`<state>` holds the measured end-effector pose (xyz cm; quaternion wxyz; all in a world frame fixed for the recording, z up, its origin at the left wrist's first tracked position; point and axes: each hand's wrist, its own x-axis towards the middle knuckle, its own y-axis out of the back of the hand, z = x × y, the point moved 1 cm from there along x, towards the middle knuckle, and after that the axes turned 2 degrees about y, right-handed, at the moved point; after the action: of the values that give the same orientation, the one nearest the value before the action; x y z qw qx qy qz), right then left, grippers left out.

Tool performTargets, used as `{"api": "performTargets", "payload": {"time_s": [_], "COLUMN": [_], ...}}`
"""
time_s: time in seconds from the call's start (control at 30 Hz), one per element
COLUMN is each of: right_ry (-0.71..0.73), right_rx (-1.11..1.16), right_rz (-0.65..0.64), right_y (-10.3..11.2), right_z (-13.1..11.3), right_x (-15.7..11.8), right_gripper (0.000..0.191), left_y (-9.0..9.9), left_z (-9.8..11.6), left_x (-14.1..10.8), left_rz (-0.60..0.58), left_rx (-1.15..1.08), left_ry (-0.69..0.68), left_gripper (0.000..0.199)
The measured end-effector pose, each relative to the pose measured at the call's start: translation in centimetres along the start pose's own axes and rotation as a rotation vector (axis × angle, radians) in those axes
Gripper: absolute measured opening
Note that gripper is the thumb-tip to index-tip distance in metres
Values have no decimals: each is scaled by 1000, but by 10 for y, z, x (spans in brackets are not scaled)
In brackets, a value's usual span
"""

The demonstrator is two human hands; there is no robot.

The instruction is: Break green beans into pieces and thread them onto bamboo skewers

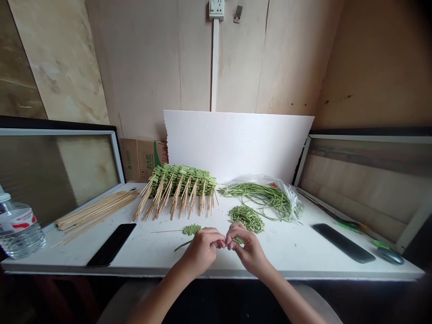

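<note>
Near the table's front edge, my left hand (204,246) and my right hand (245,249) meet fingertip to fingertip, both pinched on a long green bean (182,246). One end of the bean sticks out to the left of my left hand; a green piece shows at my right fingers. Just behind my left hand lies a skewer threaded with short bean pieces (191,229), its bare stick pointing left. Beyond my right hand is a heap of cut bean pieces (248,218). My fingers hide the middle of the bean.
At the back, filled bean skewers (182,180) are stacked, sticks forward. Long beans (266,195) spill from a clear plastic bag (295,204). Bare skewers (97,209), a black phone (112,245) and a water bottle (20,229) lie left; a dark flat device (343,243) and a mouse (389,255) right.
</note>
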<state>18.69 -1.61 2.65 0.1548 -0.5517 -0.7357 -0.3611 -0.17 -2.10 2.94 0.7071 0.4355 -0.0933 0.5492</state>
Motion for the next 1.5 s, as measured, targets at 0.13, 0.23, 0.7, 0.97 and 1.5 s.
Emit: {"api": "performTargets", "payload": {"time_s": [0.13, 0.23, 0.7, 0.97, 1.5], "right_ry": [-6, 38, 122, -43, -98], "right_rx": [-32, -95, -191, 162, -768], "right_rz": [32, 122, 124, 131, 113], "right_y": [-1, -2, -1, -12, 38], "right_z": [1, 1, -19, 1, 87], "right_x": [-1, -1, -1, -4, -9], "right_gripper": [30, 25, 21, 30, 31], "left_y": [4, 12, 12, 7, 20], "left_z": [3, 6, 18, 11, -11], "left_x": [1, 2, 3, 3, 2], "left_rz": [-23, -45, -98, -108, -48], "left_rx": [13, 33, 33, -8, 97], "left_ry": [52, 116, 100, 99, 226], "left_gripper": [32, 28, 28, 30, 38]}}
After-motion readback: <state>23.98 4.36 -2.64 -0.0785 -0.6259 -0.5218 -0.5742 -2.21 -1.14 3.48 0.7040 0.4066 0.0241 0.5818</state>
